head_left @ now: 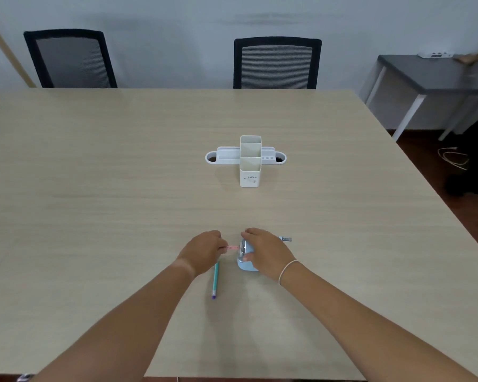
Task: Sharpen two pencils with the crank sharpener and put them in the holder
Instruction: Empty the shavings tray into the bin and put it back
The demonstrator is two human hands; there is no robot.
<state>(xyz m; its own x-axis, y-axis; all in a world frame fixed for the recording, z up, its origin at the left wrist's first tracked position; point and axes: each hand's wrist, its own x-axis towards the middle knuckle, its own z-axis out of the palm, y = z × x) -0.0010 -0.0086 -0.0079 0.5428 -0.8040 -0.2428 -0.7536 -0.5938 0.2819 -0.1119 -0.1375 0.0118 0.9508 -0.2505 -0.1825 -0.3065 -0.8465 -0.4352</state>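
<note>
From the head camera, two bare arms are reaching out over a big light wooden table (94, 175). The left hand (204, 250) is curled tight around a pink pencil (232, 247), pinching it with the fingers. The pencil is lying flat and pointing to the right, and its tip is sitting right at the front of the blue crank sharpener (244, 264); I cannot tell how far in it is going. The right hand (265, 253) is lying over the top of the sharpener, with the fingers bent down around it and the thumb pressing on the near side, so it is gripping the sharpener. A thin white band is sitting on that wrist. The sharpener's grey crank handle (286, 239) is sticking out to the right, just past the right hand, and no fingers are touching it. A green pencil (215, 279) with a purple end is lying on the table just below the left hand, pointing toward the person. The white pencil holder (250, 168) is standing farther back in the middle of the table, well apart from the hands, and its cups are looking empty. Two black chairs (276, 64) are standing behind the table by the wall.
</note>
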